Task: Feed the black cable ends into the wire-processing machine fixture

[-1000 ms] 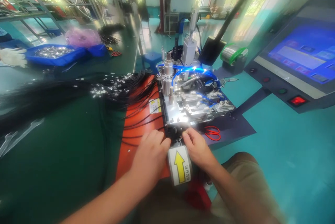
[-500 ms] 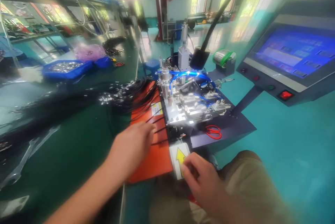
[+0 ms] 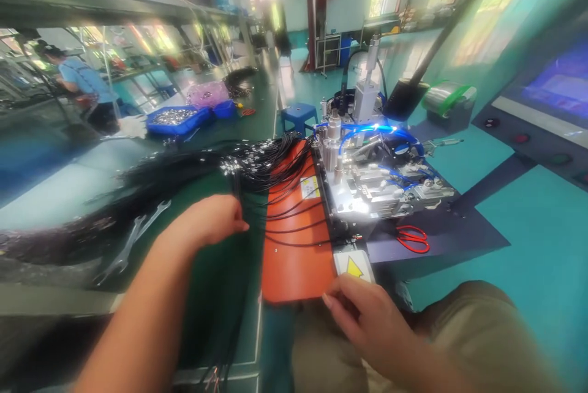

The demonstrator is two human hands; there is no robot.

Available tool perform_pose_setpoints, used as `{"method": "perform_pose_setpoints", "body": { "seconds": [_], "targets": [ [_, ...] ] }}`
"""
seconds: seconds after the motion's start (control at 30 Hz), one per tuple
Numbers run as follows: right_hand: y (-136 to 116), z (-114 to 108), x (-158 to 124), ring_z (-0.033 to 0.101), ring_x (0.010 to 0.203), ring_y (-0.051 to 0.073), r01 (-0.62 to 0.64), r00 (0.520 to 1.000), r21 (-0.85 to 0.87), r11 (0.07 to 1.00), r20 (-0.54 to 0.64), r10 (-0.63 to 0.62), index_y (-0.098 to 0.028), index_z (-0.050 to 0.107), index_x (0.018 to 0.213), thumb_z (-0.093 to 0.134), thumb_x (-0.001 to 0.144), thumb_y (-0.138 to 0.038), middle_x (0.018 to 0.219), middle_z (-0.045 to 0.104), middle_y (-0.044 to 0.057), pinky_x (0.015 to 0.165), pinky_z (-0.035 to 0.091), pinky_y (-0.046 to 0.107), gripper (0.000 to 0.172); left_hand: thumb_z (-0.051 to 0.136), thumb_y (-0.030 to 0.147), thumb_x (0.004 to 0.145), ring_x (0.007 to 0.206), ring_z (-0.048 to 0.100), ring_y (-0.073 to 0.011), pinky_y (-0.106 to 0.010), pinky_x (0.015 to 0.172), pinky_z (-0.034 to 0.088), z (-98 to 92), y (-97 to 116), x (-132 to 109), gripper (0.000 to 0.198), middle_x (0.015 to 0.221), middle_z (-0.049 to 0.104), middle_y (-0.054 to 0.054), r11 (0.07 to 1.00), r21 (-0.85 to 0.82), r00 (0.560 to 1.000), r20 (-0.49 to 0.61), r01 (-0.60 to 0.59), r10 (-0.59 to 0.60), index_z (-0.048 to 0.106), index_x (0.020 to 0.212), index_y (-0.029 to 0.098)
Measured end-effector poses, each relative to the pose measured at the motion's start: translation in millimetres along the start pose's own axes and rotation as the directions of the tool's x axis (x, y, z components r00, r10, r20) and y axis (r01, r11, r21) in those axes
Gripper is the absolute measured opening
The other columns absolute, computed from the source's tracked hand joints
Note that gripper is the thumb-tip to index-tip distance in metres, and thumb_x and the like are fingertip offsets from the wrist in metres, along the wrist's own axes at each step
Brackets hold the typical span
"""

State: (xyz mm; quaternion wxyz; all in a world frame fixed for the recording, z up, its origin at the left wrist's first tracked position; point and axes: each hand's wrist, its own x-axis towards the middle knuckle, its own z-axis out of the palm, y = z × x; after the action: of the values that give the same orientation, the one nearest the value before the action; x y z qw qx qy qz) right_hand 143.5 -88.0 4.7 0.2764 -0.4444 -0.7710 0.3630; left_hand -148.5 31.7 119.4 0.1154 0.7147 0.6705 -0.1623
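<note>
Head view: cables (image 3: pixel 288 174) cross the orange plate (image 3: pixel 298 275) sideways, grips of left hand (image 3: pixel 209 220) and right hand (image 3: pixel 365 313) unclear.

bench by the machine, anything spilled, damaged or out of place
Nothing looks plainly spilled or damaged. Perhaps slightly out of place: the wrenches on the bench, loose tools lying close to the black cables.
</note>
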Motion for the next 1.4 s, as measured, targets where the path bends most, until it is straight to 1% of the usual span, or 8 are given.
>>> {"method": "perform_pose_setpoints", "body": {
  "seconds": [0.1, 0.23, 0.4, 0.57, 0.87, 1.13, 1.27, 1.4],
  "targets": [
    [4, -1, 3, 0.05, 0.06, 0.013, -0.011, 1.0, 0.023, 1.0, 0.001, 0.011, -0.022, 0.053, 0.081, 0.05, 0.095, -0.026, 0.068, 0.056, -0.003, 0.058, 0.035, 0.025, 0.015, 0.062, 0.041, 0.074, 0.053, 0.055, -0.0165, -0.026, 0.052, 0.035, 9.3, -7, 12, 0.025, 0.06, 0.065, -0.004, 0.999, -0.035, 0.991, 0.135, 0.012, -0.007, 0.064, 0.062, 0.02],
    [5, -4, 7, 0.05, 0.058, 0.012, -0.008, 1.0, 0.03, 1.0, 0.019, 0.007, -0.021, 0.054, 0.081, 0.051, 0.093, -0.024, 0.066, 0.055, -0.004, 0.057, 0.034, 0.024, 0.013, 0.063, 0.047, 0.074, 0.047, 0.056, -0.0179, -0.028, 0.052, 0.041, 23.3, -11, 25, 0.039, 0.055, 0.064, -0.007, 0.99, -0.09, 0.949, 0.307, 0.108, -0.076, 0.057, 0.049, 0.018],
    [5, -4, 7, 0.049, 0.059, 0.011, -0.007, 1.0, 0.04, 0.999, 0.028, 0.006, -0.021, 0.054, 0.081, 0.051, 0.092, -0.021, 0.067, 0.055, -0.005, 0.057, 0.034, 0.023, 0.012, 0.064, 0.054, 0.074, 0.045, 0.059, -0.0186, -0.029, 0.051, 0.047, 36.1, -15, 36, 0.047, 0.057, 0.067, -0.009, 0.977, -0.13, 0.922, 0.371, 0.167, -0.108, 0.055, 0.047, 0.017],
    [6, -4, 7, 0.048, 0.059, 0.01, -0.007, 1.0, 0.034, 0.999, 0.023, 0.006, -0.021, 0.054, 0.081, 0.051, 0.093, -0.021, 0.066, 0.055, -0.005, 0.058, 0.034, 0.023, 0.012, 0.066, 0.046, 0.073, 0.047, 0.061, -0.018, -0.026, 0.048, 0.047, 38.0, -16, 39, 0.039, 0.059, 0.068, -0.009, 0.967, -0.185, 0.912, 0.402, 0.173, -0.086, 0.056, 0.05, 0.016],
    [8, -3, 7, 0.049, 0.06, 0.011, 0.016, 1.0, 0.023, 1.0, 0.025, -0.016, -0.02, 0.054, 0.081, 0.052, 0.092, -0.02, 0.068, 0.056, -0.004, 0.059, 0.033, 0.023, 0.011, 0.062, 0.033, 0.071, 0.046, 0.06, -0.0169, -0.024, 0.046, 0.044, 36.1, -10, 42, 0.026, 0.058, 0.067, -0.007, 0.964, -0.204, 0.939, 0.332, 0.17, -0.095, 0.057, 0.052, 0.016],
    [11, -6, 7, 0.045, 0.061, 0.011, 0.122, 0.992, 0.013, 0.992, 0.007, -0.122, -0.02, 0.053, 0.082, 0.051, 0.092, -0.019, 0.068, 0.054, -0.004, 0.058, 0.03, 0.024, 0.01, 0.06, 0.023, 0.064, 0.043, 0.052, -0.0169, -0.026, 0.052, 0.039, 43.1, 0, 42, 0.029, 0.039, 0.055, -0.004, 0.962, -0.167, 0.958, 0.223, 0.217, -0.178, 0.051, 0.037, 0.02],
    [11, -5, 8, 0.046, 0.062, 0.011, 0.158, 0.987, 0.014, 0.987, -0.011, -0.157, -0.02, 0.053, 0.081, 0.051, 0.091, -0.019, 0.07, 0.057, -0.003, 0.059, 0.029, 0.025, 0.01, 0.058, 0.023, 0.064, 0.038, 0.045, -0.0147, -0.026, 0.047, 0.033, 53.3, 9, 33, 0.031, 0.035, 0.05, -0.003, 0.924, -0.267, 0.957, 0.171, 0.273, -0.233, 0.047, 0.036, 0.02],
    [6, -4, 7, 0.048, 0.062, 0.012, 0.1, 0.995, 0.013, 0.995, -0.016, -0.1, -0.019, 0.055, 0.08, 0.051, 0.091, -0.02, 0.071, 0.059, -0.002, 0.058, 0.03, 0.026, 0.012, 0.056, 0.031, 0.067, 0.033, 0.037, -0.011, -0.024, 0.041, 0.027, 57.8, 3, 19, 0.03, 0.033, 0.043, 0.0, 0.818, -0.485, 0.951, 0.142, 0.308, -0.274, 0.049, 0.041, 0.019]
  ]
}}
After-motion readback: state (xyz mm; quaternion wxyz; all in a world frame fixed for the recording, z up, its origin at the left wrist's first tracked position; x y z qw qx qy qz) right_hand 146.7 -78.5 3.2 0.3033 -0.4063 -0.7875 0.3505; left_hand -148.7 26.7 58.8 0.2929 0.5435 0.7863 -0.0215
